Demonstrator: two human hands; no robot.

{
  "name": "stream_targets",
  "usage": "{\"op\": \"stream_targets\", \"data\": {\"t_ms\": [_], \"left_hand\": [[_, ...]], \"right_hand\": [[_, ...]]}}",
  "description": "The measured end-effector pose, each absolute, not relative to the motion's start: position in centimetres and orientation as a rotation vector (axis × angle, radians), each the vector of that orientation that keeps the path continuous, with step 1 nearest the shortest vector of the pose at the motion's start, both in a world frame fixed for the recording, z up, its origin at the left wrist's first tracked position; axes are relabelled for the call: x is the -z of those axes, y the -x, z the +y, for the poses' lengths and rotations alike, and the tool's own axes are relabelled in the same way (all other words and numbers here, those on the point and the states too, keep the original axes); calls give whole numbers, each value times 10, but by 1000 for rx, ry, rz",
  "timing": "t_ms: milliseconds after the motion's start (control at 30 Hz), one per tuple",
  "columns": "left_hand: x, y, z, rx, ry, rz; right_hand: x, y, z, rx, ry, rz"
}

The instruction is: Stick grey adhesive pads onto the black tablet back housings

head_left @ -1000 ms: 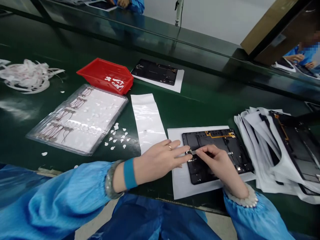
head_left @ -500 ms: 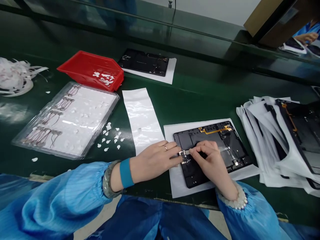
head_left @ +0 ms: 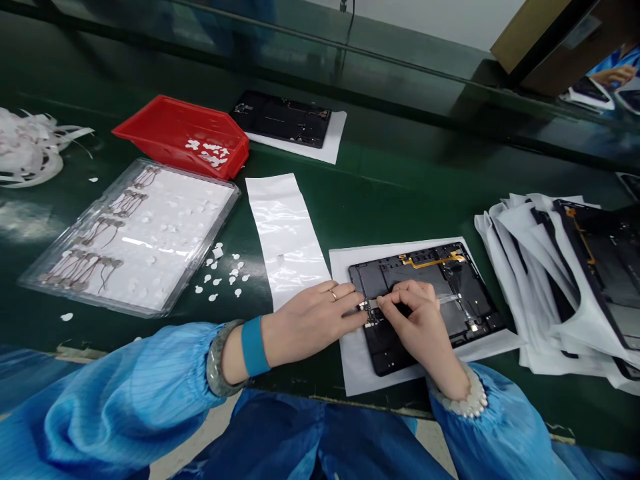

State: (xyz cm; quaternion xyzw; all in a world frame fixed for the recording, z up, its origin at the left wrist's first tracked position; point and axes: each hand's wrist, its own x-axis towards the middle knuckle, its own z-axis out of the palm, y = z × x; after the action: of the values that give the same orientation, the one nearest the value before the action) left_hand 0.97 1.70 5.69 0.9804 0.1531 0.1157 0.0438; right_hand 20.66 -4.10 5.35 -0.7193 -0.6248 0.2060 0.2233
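An opened black tablet housing (head_left: 370,283) lies on a white sheet before me, with an orange flex cable (head_left: 430,261) along its far side. My left hand (head_left: 315,320) rests palm down at the housing's left edge. Its fingers are stretched out, touching beside a small circuit board (head_left: 371,313). Over the middle of the housing, my right hand (head_left: 417,320) is closed, thumb and forefinger pinching a thin pale strip (head_left: 374,304) at that board. Its other fingers are curled. Behind the hand, a translucent piece (head_left: 446,299) shows; whether it joins the strip I cannot tell.
Left stand a clear tray (head_left: 175,280) of small wired parts and a red bin (head_left: 165,127) with white pieces. A glossy white sheet (head_left: 287,227) lies centrally, another housing (head_left: 280,120) behind. Wrapped housings (head_left: 520,280) are stacked right. A co-worker's hand (head_left: 617,75) shows far right.
Both hands keep nearly the same place on the housing. My right wrist has shifted slightly left, and the whole view has moved a little.
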Motion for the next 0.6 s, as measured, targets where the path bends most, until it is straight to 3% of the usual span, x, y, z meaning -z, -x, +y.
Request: {"op": "stream_targets", "data": {"t_ms": [600], "left_hand": [[-53,-16,17,-265,-3030,474]], "right_hand": [[-52,-206,-42,-532,1965,-1757]]}}
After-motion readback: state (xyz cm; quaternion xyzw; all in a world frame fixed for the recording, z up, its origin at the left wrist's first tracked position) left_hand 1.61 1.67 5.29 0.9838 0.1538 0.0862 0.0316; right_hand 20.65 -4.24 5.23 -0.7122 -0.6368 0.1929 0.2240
